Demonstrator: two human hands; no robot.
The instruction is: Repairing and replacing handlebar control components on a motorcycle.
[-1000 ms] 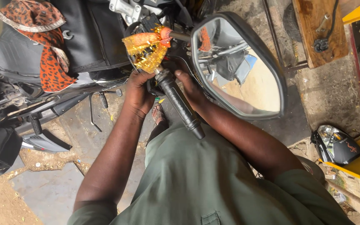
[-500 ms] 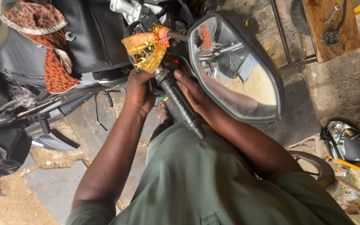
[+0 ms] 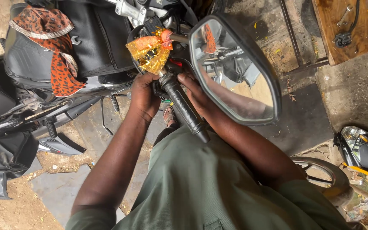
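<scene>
Handlebar grip (image 3: pixel 184 106) unmoved between hands (image 3: pixel 143 96)

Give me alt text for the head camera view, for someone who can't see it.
Seen from above, a person's left hand and right hand work at the inner end of a motorcycle's black handlebar grip, beside a large rear-view mirror and gold foil decoration.

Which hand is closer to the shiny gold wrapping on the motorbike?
The left hand. Its fingers reach up to just under the gold wrapping. The right hand sits on the other side of the black handlebar grip, lower and further from it.
</scene>
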